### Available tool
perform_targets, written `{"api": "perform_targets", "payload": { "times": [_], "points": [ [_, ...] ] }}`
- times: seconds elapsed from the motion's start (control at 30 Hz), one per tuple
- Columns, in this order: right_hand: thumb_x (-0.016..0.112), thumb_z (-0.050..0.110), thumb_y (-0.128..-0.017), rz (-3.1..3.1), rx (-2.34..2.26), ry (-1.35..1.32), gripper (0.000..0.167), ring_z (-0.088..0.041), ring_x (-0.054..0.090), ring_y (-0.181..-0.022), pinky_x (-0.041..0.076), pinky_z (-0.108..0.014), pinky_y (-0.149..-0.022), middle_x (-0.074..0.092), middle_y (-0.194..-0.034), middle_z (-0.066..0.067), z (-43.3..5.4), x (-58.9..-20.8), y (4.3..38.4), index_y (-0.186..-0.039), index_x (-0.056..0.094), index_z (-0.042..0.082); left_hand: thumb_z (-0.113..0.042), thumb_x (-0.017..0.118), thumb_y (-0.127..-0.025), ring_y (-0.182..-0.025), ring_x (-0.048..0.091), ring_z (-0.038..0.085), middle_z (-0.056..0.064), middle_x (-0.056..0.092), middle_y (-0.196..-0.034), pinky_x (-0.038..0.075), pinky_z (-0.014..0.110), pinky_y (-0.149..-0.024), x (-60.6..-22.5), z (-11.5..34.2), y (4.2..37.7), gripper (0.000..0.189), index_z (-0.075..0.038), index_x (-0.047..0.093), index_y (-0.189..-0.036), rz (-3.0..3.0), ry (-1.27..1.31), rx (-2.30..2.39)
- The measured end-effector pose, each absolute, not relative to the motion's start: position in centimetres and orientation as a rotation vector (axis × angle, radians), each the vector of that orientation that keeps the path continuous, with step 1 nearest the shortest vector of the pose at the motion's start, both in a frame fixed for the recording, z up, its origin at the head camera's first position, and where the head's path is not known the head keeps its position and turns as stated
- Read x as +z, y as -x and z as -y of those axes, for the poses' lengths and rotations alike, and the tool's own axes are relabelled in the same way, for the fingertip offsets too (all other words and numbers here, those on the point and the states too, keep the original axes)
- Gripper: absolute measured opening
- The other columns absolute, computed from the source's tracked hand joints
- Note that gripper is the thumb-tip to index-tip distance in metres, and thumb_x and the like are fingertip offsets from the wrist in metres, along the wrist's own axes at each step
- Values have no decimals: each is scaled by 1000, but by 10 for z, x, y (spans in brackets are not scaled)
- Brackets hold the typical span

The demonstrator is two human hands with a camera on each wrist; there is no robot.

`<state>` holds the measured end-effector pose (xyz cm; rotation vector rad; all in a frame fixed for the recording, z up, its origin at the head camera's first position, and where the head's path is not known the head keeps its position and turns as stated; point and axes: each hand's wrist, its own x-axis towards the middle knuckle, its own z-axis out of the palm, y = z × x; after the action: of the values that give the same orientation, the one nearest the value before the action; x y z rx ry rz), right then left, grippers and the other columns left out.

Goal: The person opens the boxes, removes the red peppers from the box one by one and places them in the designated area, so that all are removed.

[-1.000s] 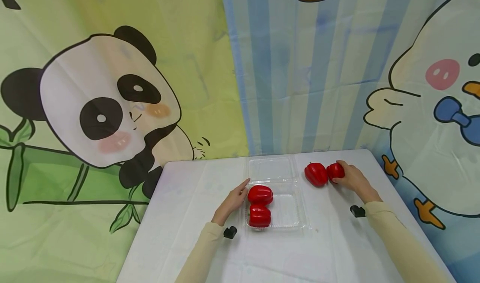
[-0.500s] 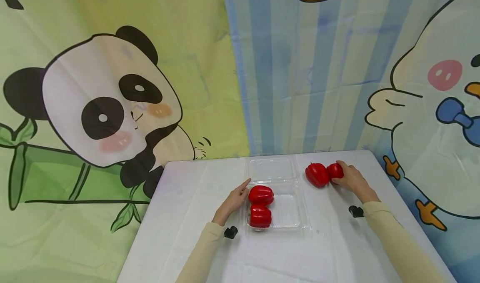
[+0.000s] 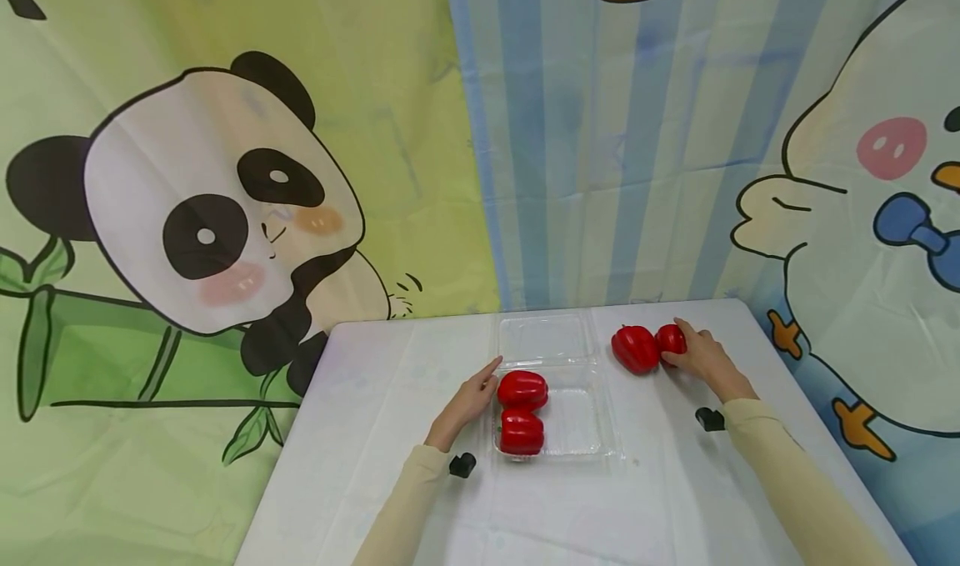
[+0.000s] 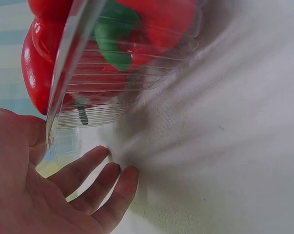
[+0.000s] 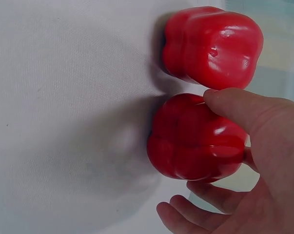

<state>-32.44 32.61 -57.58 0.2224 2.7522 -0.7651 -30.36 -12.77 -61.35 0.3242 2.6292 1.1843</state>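
Note:
On the right of the head view, my right hand grips a red bell pepper, thumb on one side and fingers on the other. Another red bell pepper lies right beside it on the white table. My left hand is at the left edge of a clear plastic container. In the left wrist view its thumb side meets the container's rim, while relaxed fingers extend below. Two red bell peppers, one farther and one nearer, lie in the container's left half. Green stems show through the wall.
The container's clear lid lies folded back toward the rear table edge. A white cloth covers the table. Behind it hangs a cartoon backdrop with a panda and a white bird. Black wrist cameras are worn on both arms.
The right hand and the bell pepper it grips have shifted only very slightly. My left hand stays at the container's edge, and the other peppers have not moved.

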Motion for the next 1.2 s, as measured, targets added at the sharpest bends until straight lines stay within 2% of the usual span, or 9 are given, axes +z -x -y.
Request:
{"api": "perform_targets", "payload": {
  "times": [0.13,0.4,0.67,0.87,1.2],
  "points": [
    [69,27,-92,-2750,-761,-237,93,-62,30,-128,46,-70,-97,27,-139,-43,-325,-576,324,-158,10,0,-29,41,-108,-93,56,20,9,65,-114,52,40,-85,-613,127,303,49,-25,38,-156,-2631,-322,1179],
    [69,28,-92,-2757,-750,-227,92,-62,31,-128,46,-70,-97,27,-139,-44,-325,-574,323,-158,10,0,-28,40,-108,-83,52,17,5,57,-94,47,34,-75,-612,126,304,49,-26,38,-156,-2625,-318,1189],
    [68,29,-93,-2757,-753,-214,92,-63,30,-129,45,-71,-98,26,-140,-44,-325,-573,324,-158,9,-1,-28,40,-108,-89,54,19,7,61,-100,49,38,-81,-613,127,303,49,-25,37,-157,-2630,-318,1186],
    [67,29,-94,-2750,-749,-206,92,-63,29,-130,43,-72,-99,26,-142,-44,-326,-573,323,-158,8,-1,-28,40,-108,-96,56,21,10,64,-112,52,45,-90,-614,127,304,49,-26,37,-157,-2631,-315,1173],
    [67,29,-94,-2749,-730,-200,92,-62,31,-130,44,-71,-98,26,-142,-44,-326,-568,321,-157,8,-2,-29,39,-108,-104,58,24,11,65,-119,51,51,-102,-615,127,304,49,-26,37,-157,-2638,-308,1170]
  ]
}}
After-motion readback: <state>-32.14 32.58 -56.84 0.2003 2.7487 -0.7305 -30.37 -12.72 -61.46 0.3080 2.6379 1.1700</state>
